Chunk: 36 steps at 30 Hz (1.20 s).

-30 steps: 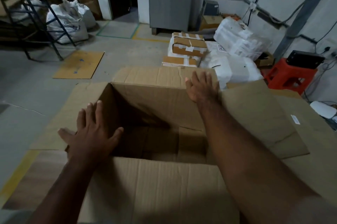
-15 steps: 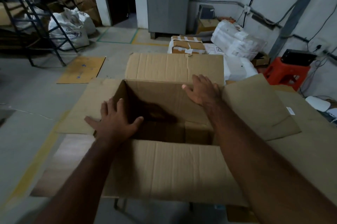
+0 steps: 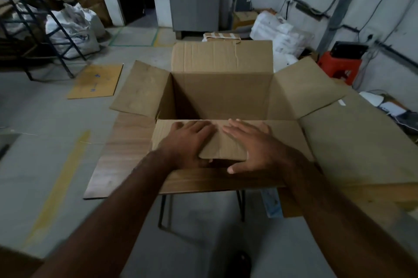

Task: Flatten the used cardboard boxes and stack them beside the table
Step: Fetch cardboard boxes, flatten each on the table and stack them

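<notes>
Pressing both hands, left hand (image 3: 188,139) and right hand (image 3: 255,144), fingers flat with thumbs tucked under, on the near flap of the cardboard box (image 3: 222,99), we are steadying it upright on the surface (image 3: 126,153), apparently to begin flattening.

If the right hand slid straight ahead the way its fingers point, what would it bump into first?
The right hand lies flat on the near flap of the cardboard box, fingers aimed forward and a little left. Past the flap's fold lies the open cavity, so probably the box's far wall, though depth is unclear.
</notes>
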### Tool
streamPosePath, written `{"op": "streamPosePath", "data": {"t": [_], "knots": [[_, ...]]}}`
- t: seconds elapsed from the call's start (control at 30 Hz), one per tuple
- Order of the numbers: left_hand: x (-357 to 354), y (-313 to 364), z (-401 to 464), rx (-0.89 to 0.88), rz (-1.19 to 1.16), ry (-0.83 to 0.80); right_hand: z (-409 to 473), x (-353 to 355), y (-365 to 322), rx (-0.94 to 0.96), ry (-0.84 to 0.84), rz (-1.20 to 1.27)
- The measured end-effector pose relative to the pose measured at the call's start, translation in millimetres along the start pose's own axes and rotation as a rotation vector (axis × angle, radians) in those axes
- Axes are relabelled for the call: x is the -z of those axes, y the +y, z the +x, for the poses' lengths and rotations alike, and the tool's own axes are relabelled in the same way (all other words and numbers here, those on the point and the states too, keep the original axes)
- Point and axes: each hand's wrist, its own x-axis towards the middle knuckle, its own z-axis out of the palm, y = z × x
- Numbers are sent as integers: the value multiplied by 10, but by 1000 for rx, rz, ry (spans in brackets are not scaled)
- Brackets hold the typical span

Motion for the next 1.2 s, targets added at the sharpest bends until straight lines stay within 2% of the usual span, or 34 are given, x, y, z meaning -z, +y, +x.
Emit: {"op": "streamPosePath", "data": {"t": [0.1,0.17,0.27,0.33,0.37,0.43,0.57,0.8,0.97,1.03,1.1,1.2], "knots": [[291,-84,-109,9,-31,141,-190,153,97,-78,117,-47],[424,-230,-241,117,-43,308,-335,243,257,-206,311,-75],[374,-515,-397,455,-95,638,-524,259,491,-551,756,60],[217,-604,-383,712,-262,700,-501,170,587,-805,866,325],[128,-607,-346,782,-371,693,-445,121,610,-879,873,499],[-40,-558,-227,813,-536,662,-302,-13,664,-882,896,779],[-262,-437,72,758,-774,693,-18,-97,652,-789,875,996],[-390,-426,440,796,-763,787,353,14,749,-808,880,1097],[-622,-283,438,946,-802,920,503,-128,916,-847,839,1131],[-731,-233,457,1017,-920,952,489,-192,973,-820,801,1161],[-757,-195,519,1050,-1089,937,477,-237,1031,-780,772,1212],[-687,-191,567,1024,-1062,874,479,-213,1048,-744,766,1231]]}}
